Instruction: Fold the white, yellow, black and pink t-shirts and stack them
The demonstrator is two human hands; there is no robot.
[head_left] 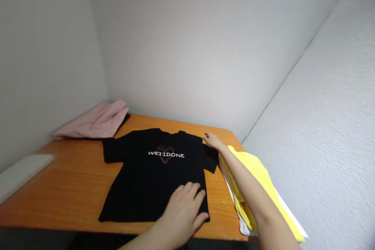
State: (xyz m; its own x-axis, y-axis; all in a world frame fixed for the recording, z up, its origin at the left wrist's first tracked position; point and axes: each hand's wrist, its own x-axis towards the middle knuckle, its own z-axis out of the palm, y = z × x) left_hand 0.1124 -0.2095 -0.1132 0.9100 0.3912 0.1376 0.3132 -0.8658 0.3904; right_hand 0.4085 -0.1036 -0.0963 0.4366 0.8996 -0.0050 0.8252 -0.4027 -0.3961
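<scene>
A black short-sleeved T-shirt (140, 191) lies spread flat, front up, with white lettering and a red heart outline on its chest. Its collar points to the far side of the table and its hem lies along the near edge. Over the shirt's lower right part rests my left hand (184, 207), palm down, its fingers and thumb apart. My right hand (212, 140) reaches to the shoulder at the top of the right-hand sleeve, with fingers curled together at the fabric there. Its fingertips are small in view and partly hidden.
The wooden table (73, 187) stands against the walls. Pink folded cloth (93, 121) lies at the back left, with dark fabric beneath it. Yellow and white cloth (258, 168) lies at the right edge under my right forearm. A white object (26, 172) sits at the left edge.
</scene>
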